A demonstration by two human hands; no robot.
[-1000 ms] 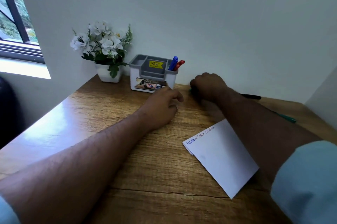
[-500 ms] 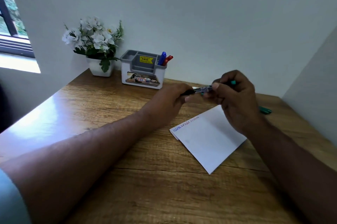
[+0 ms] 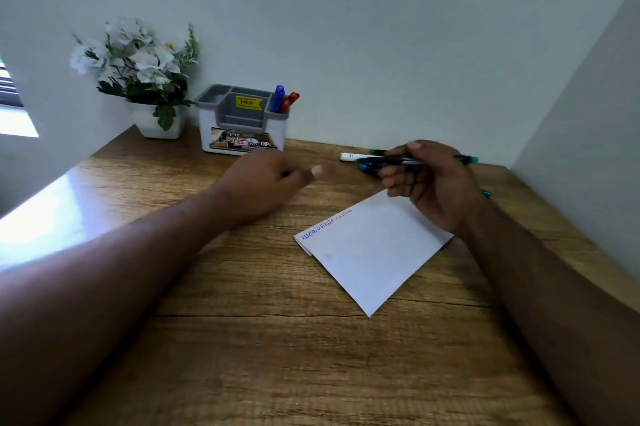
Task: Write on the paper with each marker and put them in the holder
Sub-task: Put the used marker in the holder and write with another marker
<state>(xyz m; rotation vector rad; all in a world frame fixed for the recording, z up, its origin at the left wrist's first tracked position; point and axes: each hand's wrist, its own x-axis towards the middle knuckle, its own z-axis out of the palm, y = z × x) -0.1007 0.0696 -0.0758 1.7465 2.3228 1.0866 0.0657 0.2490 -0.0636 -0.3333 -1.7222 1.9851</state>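
Note:
My right hand (image 3: 436, 183) grips a dark marker (image 3: 398, 160) with a green end, holding it level above the top corner of the white paper (image 3: 374, 252). The paper lies on the wooden desk and has a line of blue and red writing along its upper left edge. My left hand (image 3: 270, 179) is blurred, to the left of the marker and apart from it, with fingers curled round a small dark piece that looks like the marker's cap. The grey and white holder (image 3: 242, 120) stands at the back wall with a blue marker (image 3: 278, 98) and a red marker (image 3: 290, 101) in it.
A white-bodied marker (image 3: 349, 156) and other green-tipped markers (image 3: 375, 151) lie on the desk by the wall, behind my right hand. A green pen (image 3: 486, 193) shows past my right wrist. A pot of white flowers (image 3: 138, 75) stands left of the holder. Walls close the back and right.
My right hand lifted a marker from by the wall and both hands gripped it. My left hand has now pulled away to the left, taking the dark cap end off.

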